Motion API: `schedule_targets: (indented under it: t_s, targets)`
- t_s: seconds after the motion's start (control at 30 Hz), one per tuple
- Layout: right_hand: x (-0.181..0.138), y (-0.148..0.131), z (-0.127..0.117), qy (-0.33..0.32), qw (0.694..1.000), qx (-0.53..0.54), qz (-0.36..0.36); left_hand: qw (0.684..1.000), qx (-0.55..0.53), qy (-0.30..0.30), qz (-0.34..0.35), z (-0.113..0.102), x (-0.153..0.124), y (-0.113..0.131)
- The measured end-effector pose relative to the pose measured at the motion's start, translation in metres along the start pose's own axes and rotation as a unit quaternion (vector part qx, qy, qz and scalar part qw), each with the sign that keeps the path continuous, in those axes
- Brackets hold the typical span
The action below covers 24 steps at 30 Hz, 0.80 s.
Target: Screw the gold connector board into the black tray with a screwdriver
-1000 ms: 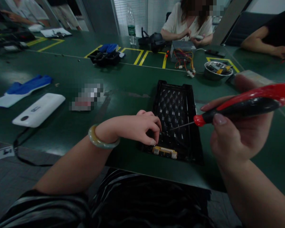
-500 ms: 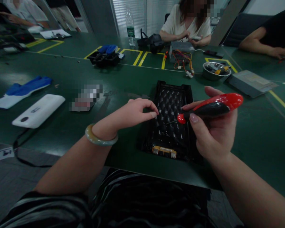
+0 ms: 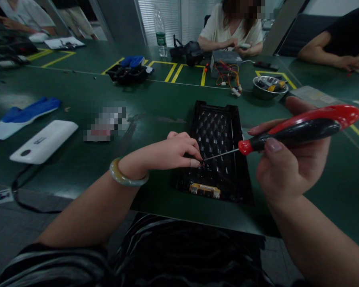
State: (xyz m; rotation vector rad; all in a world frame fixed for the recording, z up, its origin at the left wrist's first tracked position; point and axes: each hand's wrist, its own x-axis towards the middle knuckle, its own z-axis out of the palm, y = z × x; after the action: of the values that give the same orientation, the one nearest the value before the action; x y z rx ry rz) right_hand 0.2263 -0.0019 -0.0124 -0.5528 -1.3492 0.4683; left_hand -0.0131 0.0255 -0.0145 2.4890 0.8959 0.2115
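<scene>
- Head view, and we're looking down at a black case (image 3: pixel 218 131) lying open side up on the green desk (image 3: pixel 155 103). It sits right in front of us, its near end almost at the desk's near edge.
- Right hand (image 3: pixel 287 167): the grip is wrapped shut round the red-and-black handle of a screwdriver (image 3: pixel 302 129). It's held up off the desk, with the thin shaft slanting left and down over the case.
- Left hand (image 3: pixel 170 153), with a pale bangle (image 3: pixel 127 177) at the wrist: the grip is pinched closed. Thumb and fingertips meet right at the screwdriver's tip, above the near left part of the case.
- Is something tiny sitting in that pinch? We can't tell; it's too small and too dark there.
- How far along? Our read is somewhere in the middle of the work on the case. Its ribbed floor lies bare, but a small yellowish board (image 3: pixel 205 190) sits at the near end, so that piece looks not yet out. We can't make out any loose screws on the desk.
- Over on the left lie a white oblong device (image 3: pixel 43 141) and, just beyond it, a blue-and-white cloth (image 3: pixel 24 115).
- On the far side we've got a metal bowl (image 3: pixel 269 87) of bits, a grey box (image 3: pixel 227 59) trailing coloured wires and a water bottle (image 3: pixel 160 28). Other people's hands are busy there, well apart from ours.
</scene>
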Motion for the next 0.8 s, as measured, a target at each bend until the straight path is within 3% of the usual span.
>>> schedule_targets:
  t_s: [0.23, 0.43, 0.57, 0.8]
  targets:
    - [0.004, -0.003, -0.003, 0.012, 1.0, 0.013, -0.015, 0.999, -0.035, 0.021, 0.005, -0.004, 0.001, 0.013]
    - [0.007, -0.019, -0.004, 0.013, 0.999, 0.035, 0.023, 0.998, -0.038, -0.026, 0.038, 0.0, 0.005, 0.025]
    - [0.011, -0.017, -0.006, 0.005, 0.995, 0.097, 0.023, 0.994, -0.059, -0.055, 0.07, 0.007, 0.01, 0.029]
    - [0.015, -0.016, -0.005, 0.017, 0.993, 0.114, 0.035, 0.983, -0.124, -0.077, 0.111, 0.01, 0.015, 0.027]
